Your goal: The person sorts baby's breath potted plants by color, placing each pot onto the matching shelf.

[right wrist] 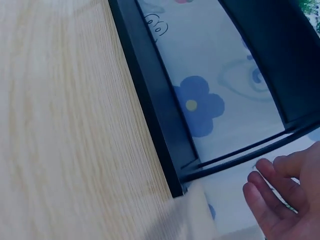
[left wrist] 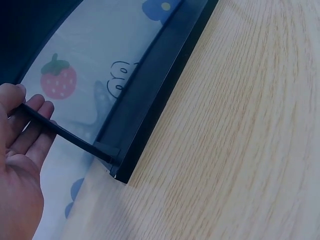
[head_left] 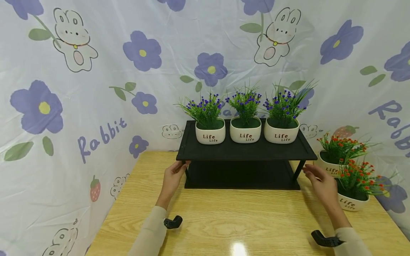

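A black two-tier shelf rack (head_left: 224, 153) stands on the wooden table. Along its top board sit three white pots of purple flowers, the left pot (head_left: 210, 136), the middle pot (head_left: 245, 135) and the right pot (head_left: 282, 135), each lettered "Life". My left hand (head_left: 173, 175) holds the rack's front left post (left wrist: 65, 132), thumb on one side and fingers behind it, just under the top board. At the opposite end, my right hand (head_left: 321, 183) is beside the right post (right wrist: 240, 159), its fingers loosely bent and apart from the post in the right wrist view.
Two white pots with red-orange flowers stand on the table at the right, a rear pot (head_left: 331, 166) and a front pot (head_left: 355, 203) close by my right forearm. A white curtain (head_left: 105, 71) printed with rabbits and purple flowers hangs behind and beside the wooden table (head_left: 224, 217).
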Demonstrator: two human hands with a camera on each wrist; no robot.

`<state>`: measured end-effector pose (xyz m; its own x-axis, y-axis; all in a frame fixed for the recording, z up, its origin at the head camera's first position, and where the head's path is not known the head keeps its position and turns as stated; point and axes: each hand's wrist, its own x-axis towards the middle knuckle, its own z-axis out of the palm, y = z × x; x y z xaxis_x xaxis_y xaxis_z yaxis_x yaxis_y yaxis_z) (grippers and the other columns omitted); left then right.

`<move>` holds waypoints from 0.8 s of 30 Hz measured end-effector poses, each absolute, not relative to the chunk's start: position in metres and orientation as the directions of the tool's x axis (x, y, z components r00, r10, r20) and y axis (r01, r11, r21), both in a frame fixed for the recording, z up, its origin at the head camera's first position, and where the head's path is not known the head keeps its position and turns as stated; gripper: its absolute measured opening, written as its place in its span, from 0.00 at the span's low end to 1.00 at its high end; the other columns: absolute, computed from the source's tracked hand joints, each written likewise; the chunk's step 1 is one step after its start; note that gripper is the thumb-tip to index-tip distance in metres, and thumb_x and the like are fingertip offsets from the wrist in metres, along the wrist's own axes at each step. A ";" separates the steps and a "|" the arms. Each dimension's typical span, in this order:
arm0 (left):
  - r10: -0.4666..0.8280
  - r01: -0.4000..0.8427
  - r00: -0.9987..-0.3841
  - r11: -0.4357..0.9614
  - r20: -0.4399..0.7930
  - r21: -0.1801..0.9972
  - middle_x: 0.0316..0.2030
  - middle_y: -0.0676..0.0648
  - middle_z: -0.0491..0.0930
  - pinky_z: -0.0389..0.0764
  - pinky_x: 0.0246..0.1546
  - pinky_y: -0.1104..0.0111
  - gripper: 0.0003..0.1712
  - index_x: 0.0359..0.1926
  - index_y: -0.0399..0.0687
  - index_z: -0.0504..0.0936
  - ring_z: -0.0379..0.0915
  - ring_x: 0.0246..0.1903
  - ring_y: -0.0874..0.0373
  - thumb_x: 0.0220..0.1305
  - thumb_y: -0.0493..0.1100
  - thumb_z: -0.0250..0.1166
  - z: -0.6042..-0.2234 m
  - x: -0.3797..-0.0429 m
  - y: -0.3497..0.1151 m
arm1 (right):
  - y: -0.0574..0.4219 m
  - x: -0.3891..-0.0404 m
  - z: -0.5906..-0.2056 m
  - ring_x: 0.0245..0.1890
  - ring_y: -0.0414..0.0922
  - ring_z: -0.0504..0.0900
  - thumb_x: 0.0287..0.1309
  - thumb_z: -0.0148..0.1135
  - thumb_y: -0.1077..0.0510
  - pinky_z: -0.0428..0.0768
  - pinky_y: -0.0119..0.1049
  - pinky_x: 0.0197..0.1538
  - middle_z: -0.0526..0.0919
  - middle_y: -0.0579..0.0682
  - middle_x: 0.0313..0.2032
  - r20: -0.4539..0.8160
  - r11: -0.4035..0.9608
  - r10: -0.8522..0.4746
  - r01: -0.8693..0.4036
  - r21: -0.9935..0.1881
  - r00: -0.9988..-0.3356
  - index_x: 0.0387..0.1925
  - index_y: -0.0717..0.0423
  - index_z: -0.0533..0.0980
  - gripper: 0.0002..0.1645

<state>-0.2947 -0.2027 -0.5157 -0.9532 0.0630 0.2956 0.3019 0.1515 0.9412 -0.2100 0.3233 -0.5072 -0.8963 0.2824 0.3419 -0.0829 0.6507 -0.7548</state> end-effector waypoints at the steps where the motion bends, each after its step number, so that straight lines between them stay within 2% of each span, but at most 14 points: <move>1: 0.067 0.300 -0.954 0.148 0.294 0.942 0.59 0.36 0.78 0.76 0.55 0.77 0.21 0.64 0.46 0.76 0.75 0.60 0.44 0.72 0.42 0.59 -0.513 -0.293 -0.202 | 0.324 -0.207 -0.507 0.38 0.14 0.74 0.72 0.53 0.52 0.73 0.11 0.40 0.86 0.58 0.48 0.350 0.647 0.280 -0.094 -0.757 -0.894 0.60 0.54 0.76 0.21; 6: 0.082 0.302 -0.952 0.135 0.294 0.944 0.59 0.30 0.76 0.77 0.56 0.75 0.21 0.63 0.41 0.76 0.73 0.60 0.38 0.72 0.39 0.58 -0.502 -0.287 -0.200 | 0.330 -0.192 -0.506 0.32 0.26 0.82 0.71 0.55 0.53 0.82 0.22 0.35 0.86 0.44 0.36 0.331 0.597 0.258 -0.120 -0.793 -0.908 0.54 0.60 0.78 0.18; 9: 0.075 0.300 -0.954 0.130 0.292 0.945 0.59 0.31 0.76 0.77 0.56 0.76 0.21 0.64 0.44 0.76 0.73 0.61 0.41 0.72 0.40 0.59 -0.507 -0.291 -0.201 | 0.334 -0.184 -0.504 0.31 0.30 0.83 0.71 0.55 0.52 0.84 0.28 0.33 0.85 0.38 0.33 0.299 0.583 0.236 -0.112 -0.805 -0.925 0.52 0.62 0.77 0.19; 14: 0.057 0.312 -0.950 0.146 0.307 0.939 0.59 0.36 0.78 0.76 0.56 0.76 0.21 0.63 0.51 0.77 0.75 0.60 0.48 0.71 0.46 0.59 -0.521 -0.299 -0.203 | 0.344 -0.170 -0.504 0.32 0.32 0.84 0.70 0.56 0.51 0.84 0.30 0.32 0.85 0.35 0.34 0.247 0.557 0.212 -0.090 -0.825 -0.946 0.52 0.63 0.77 0.20; 18: 0.048 0.317 -0.948 0.157 0.314 0.935 0.58 0.39 0.79 0.77 0.55 0.76 0.21 0.62 0.53 0.78 0.76 0.59 0.49 0.71 0.48 0.60 -0.524 -0.300 -0.203 | 0.356 -0.157 -0.505 0.33 0.33 0.85 0.70 0.56 0.51 0.84 0.31 0.34 0.85 0.30 0.34 0.187 0.519 0.202 -0.057 -0.853 -0.961 0.51 0.62 0.77 0.19; 24: 0.068 0.265 -0.964 0.128 0.258 0.956 0.59 0.38 0.79 0.77 0.55 0.77 0.20 0.62 0.47 0.78 0.75 0.61 0.46 0.71 0.41 0.59 -0.503 -0.288 -0.201 | 0.376 -0.140 -0.507 0.30 0.35 0.86 0.69 0.57 0.51 0.84 0.31 0.32 0.87 0.32 0.32 0.166 0.500 0.228 -0.031 -0.866 -0.960 0.52 0.65 0.77 0.21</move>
